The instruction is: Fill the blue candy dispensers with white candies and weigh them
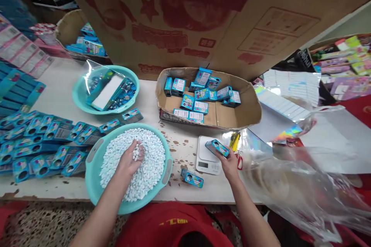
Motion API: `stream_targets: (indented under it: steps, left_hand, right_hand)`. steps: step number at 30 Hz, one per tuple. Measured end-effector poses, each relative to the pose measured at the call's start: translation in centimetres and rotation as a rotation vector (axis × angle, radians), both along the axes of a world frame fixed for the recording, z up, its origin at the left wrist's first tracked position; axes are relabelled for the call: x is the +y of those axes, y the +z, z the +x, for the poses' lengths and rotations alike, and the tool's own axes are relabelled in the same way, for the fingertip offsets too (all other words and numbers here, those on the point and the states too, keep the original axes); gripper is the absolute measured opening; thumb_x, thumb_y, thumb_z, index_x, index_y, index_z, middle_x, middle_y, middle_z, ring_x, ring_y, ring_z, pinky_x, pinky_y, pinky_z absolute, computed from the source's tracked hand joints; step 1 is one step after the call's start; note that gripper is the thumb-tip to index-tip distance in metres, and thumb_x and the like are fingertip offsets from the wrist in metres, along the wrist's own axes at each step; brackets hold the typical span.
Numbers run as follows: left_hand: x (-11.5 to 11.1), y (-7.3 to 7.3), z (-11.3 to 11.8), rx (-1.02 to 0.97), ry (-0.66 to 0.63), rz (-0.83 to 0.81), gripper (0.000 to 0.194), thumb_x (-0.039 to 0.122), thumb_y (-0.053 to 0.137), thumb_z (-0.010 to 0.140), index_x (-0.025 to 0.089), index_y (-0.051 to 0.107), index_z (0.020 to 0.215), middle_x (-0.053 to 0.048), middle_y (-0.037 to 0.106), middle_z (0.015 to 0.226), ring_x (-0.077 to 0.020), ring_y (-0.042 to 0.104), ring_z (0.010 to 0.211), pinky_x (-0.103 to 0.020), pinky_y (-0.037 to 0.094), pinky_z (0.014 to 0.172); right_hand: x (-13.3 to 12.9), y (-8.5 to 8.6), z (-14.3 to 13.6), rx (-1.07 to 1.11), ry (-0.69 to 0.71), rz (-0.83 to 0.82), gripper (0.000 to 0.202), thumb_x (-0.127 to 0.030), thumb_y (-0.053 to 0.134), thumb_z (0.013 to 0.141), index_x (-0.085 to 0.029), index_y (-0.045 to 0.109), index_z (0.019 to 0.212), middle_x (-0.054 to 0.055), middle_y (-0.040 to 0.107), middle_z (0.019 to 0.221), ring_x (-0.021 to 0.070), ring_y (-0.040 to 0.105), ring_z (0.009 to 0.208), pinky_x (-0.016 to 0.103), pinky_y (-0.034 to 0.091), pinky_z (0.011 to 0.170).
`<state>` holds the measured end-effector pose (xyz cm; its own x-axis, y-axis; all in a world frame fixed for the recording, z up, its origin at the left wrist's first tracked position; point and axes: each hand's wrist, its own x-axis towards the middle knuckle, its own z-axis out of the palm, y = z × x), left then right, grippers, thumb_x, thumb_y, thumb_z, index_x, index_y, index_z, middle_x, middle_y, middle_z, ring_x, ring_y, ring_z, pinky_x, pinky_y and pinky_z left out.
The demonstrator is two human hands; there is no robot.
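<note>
My left hand (pixel 131 158) is in a teal basin (pixel 92 170) of small white candies (pixel 152 162), its fingers curled around several of them. Over the right edge of a white digital scale (pixel 203 150), my right hand (pixel 230 162) grips a small blue box (pixel 217 147) with a round hole in its top face. Another blue box (pixel 193 178) lies on the table between the basin and the scale. Two more boxes stand just behind the basin.
A cardboard tray (pixel 232 121) of blue boxes sits behind the scale. Many blue boxes (pixel 37 146) fill the left side. Another teal basin (pixel 78 102) holds shiny round pieces. Clear plastic bags (pixel 284 189) and red-handled scissors (pixel 239 161) lie at right.
</note>
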<state>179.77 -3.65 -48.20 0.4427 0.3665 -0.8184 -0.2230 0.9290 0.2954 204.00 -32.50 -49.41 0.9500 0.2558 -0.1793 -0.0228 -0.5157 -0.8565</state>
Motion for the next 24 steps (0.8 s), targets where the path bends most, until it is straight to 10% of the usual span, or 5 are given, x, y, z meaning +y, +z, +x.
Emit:
stream_targets:
  steps: [8,24]
  left_hand:
    - [-0.8,0.8,1.3,0.097,-0.055,0.078,0.013,0.007,0.043,0.085,0.013,0.055,0.087,0.001,0.051,0.061,-0.0052,0.046,0.043,-0.012,0.033,0.036]
    - [-1.8,1.2,1.6,0.091,-0.045,0.099,0.032,0.031,0.041,0.093,0.017,0.044,0.064,0.006,0.037,0.042,-0.0050,0.031,0.029,-0.014,0.019,0.028]
  right_hand:
    - [-3.1,-0.1,-0.7,0.027,-0.073,0.042,0.066,-0.055,0.068,0.064,-0.017,0.053,0.117,0.013,0.054,0.126,0.0255,0.053,0.112,0.041,0.044,0.092]
    - [-6.1,-0.9,-2.5,0.087,-0.267,0.068,0.070,-0.074,0.046,0.071,-0.012,0.063,0.099,0.017,0.065,0.106,0.0269,0.062,0.094,0.041,0.050,0.078]
